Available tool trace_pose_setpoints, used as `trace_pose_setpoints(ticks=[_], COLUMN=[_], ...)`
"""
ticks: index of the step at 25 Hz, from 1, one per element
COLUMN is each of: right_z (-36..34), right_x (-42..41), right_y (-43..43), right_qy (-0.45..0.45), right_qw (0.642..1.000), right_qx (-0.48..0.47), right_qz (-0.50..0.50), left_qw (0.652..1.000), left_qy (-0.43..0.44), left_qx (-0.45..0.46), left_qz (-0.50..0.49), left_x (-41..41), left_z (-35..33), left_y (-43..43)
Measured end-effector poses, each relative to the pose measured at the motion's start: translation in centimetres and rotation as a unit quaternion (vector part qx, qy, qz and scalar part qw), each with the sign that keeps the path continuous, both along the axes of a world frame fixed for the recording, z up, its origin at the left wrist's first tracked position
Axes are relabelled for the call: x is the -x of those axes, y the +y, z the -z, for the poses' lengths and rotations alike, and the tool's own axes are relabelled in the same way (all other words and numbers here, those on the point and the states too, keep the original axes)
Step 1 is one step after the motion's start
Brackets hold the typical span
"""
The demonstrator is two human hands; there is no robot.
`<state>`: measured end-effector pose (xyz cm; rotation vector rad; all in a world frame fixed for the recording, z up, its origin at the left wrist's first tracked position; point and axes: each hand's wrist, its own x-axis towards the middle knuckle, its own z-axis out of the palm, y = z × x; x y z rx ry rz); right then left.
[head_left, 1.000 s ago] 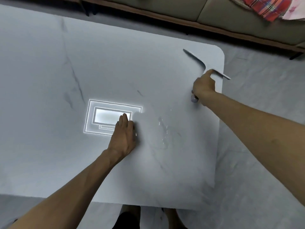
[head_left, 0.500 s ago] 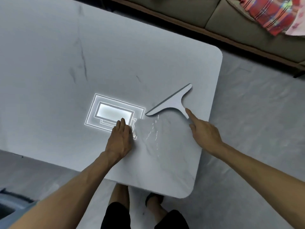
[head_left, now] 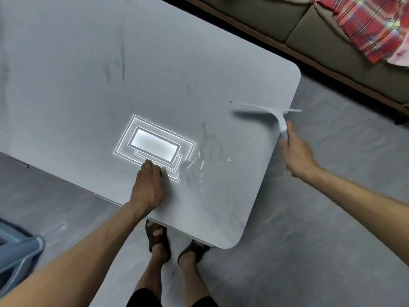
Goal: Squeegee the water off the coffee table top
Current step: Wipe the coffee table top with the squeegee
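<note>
The grey marble-look coffee table top fills the upper left. Small streaks of water glisten near its right side, beside a bright reflection of a ceiling light. My left hand rests flat on the table, palm down, fingers together, just left of the water. My right hand grips the handle of a white squeegee. Its blade is raised above the table's right edge, casting a shadow on the top, and is blurred.
A brown sofa with a red plaid cloth runs along the far right. A blue plastic object sits at the lower left. My sandalled feet stand on the grey floor at the table's near edge.
The squeegee was on the table beside the water half a second ago; now it has swung right and lifted over the table's right edge. The left hand stayed put.
</note>
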<state>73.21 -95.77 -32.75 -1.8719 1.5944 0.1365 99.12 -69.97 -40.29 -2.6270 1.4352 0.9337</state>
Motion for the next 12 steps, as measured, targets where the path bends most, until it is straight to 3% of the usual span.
trace_pose_setpoints(ticks=[2, 4, 10, 12], right_z=[2.0, 3.9, 5.4, 4.8], right_x=[-4.7, -9.3, -16.4, -15.8], right_y=[-3.9, -6.4, -1.0, 3.0], right_qy=[-0.032, -0.04, -0.02, -0.023], right_qw=[0.993, 0.988, 0.991, 0.998], right_qx=[-0.002, 0.001, -0.034, -0.036], right_qz=[0.113, 0.147, 0.128, 0.046], left_qw=[1.0, 0.999, 0.992, 0.992], left_qy=[-0.014, 0.013, 0.086, 0.088], left_qx=[-0.001, 0.012, 0.056, 0.057], left_qz=[-0.017, -0.037, -0.068, -0.063], left_x=[-0.7, -1.4, -3.2, -3.3], left_z=[0.6, 1.1, 1.6, 1.6], left_y=[0.9, 2.0, 4.6, 5.0])
